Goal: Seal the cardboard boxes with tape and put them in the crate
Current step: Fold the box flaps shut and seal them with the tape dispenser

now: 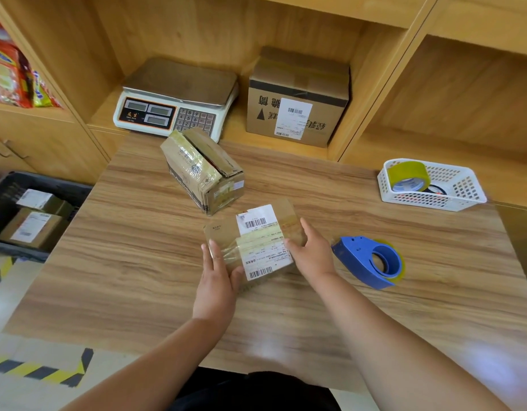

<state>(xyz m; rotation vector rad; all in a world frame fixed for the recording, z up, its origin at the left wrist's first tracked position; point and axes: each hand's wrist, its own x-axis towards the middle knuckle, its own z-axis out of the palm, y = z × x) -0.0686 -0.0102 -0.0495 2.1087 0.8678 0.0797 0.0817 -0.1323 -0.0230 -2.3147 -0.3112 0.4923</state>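
A small flat box was seen lying on the worktop, just in front of the person and turned a little askew to the near edge. A strip of yellowish tape had been laid across its top and over the label, running from one hand towards the other. The left hand was laid on the near-left corner, its fingers fairly straight and pressed on the tape end, with the thumb at the near edge. The right hand was spread over the right side, thumb on top and fingers down along the edge. Nothing was gripped tightly by either.

The crate was placed well to the left, past the worktop's left edge and lower, with two labelled boxes already in it. The left hand was therefore judged nearer for the carry. A blue tape dispenser was left just right of the right hand, and a second box, its flaps not closed, was set just beyond.
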